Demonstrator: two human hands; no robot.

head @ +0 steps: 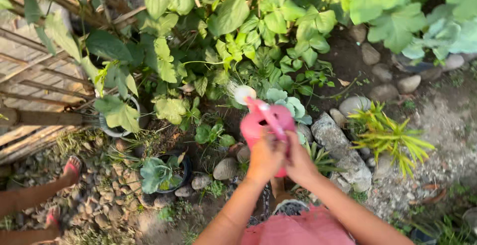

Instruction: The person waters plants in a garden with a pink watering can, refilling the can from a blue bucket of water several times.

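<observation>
I hold a pink watering can (258,124) with both hands over a garden bed. My left hand (265,159) grips its near side and my right hand (299,161) wraps the handle beside it. The can tilts away from me, its pale sprinkler head (244,94) pointing at the leafy green plants (233,51), and a faint spray leaves it toward the upper left. A small grey-green plant (288,103) sits just right of the spout.
Rounded stones (343,148) edge the bed. A dark pot with a plant (164,173) stands at lower left, a white pot (119,118) beyond it. A yellow-green spiky plant (390,136) grows at right. Another person's feet in red sandals (72,169) stand at far left beside a bamboo fence (30,81).
</observation>
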